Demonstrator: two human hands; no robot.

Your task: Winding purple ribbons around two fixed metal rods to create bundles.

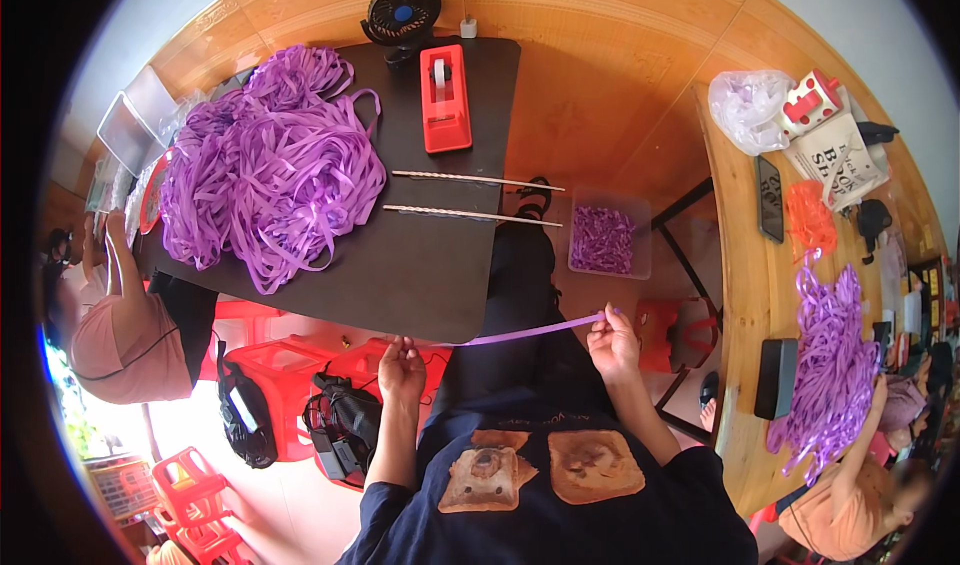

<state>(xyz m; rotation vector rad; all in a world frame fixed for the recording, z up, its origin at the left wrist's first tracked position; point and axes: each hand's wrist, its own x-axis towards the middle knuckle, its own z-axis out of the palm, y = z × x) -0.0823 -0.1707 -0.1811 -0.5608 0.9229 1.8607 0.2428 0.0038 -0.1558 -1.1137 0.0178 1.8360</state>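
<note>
A strip of purple ribbon (535, 332) stretches between my two hands over my lap, just off the dark table's near corner. My right hand (613, 345) pinches its right end between thumb and fingers. At the left end, my left hand (401, 368) is closed with fingertips together; the strip turns pale and hard to see there. Beyond my hands, two thin sticks with a twisted pattern, a nearer stick (470, 215) and a farther stick (475, 178), stick out over the table's right edge. A large tangled heap of purple ribbon (275, 170) covers the table's left part.
On the dark table (400, 285) are a red tape dispenser (446, 125) and a black fan (402, 15). A clear bin (645, 230) of small purple pieces stands right. The wooden table (735, 365) holds a phone (769, 200) and more ribbon (825, 355). People sit at both sides.
</note>
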